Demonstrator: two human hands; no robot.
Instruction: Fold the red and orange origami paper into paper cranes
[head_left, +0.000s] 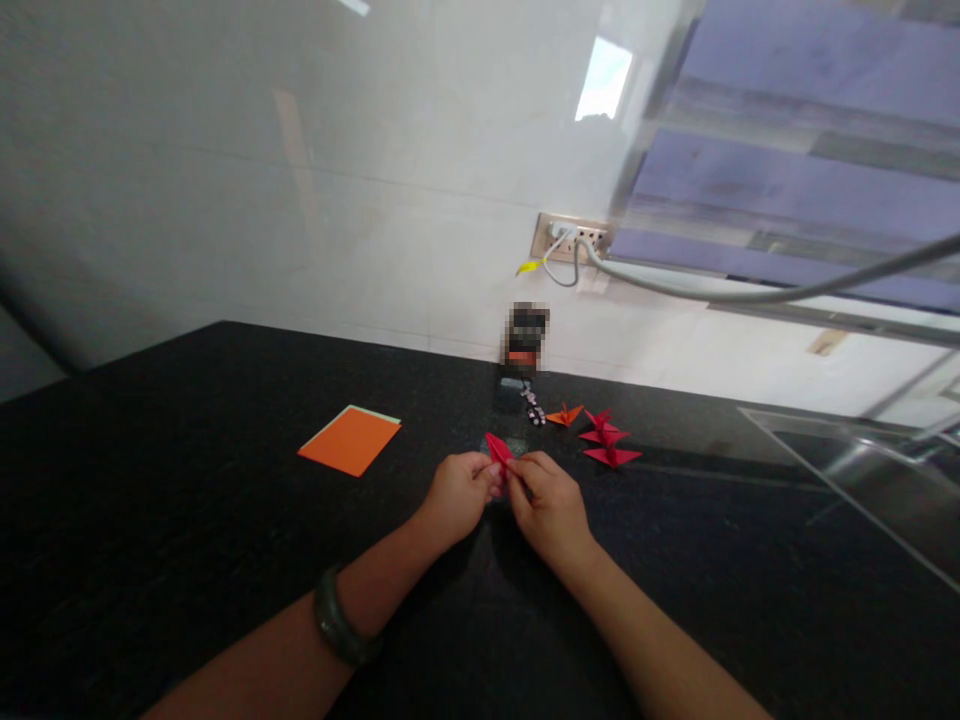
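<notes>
Between my two hands is a small piece of folded red origami paper (497,449), its pointed end tilted up and away from me. My left hand (459,492) pinches its lower left side with thumb and fingers. From the other side, my right hand (551,500) grips the paper's right edge, fingertips close to those of the left. The lower part of the paper is hidden by my fingers. Right of my hands stand several finished paper cranes: an orange crane (565,415) and red cranes (613,456) in a short row.
A stack of square paper with an orange sheet (351,442) on top lies left on the black countertop (225,560). A blurred-out phone-like object (525,338) leans at the wall, a beaded strap (533,405) before it. A sink (892,480) is right; a socket (570,238) with cables is above.
</notes>
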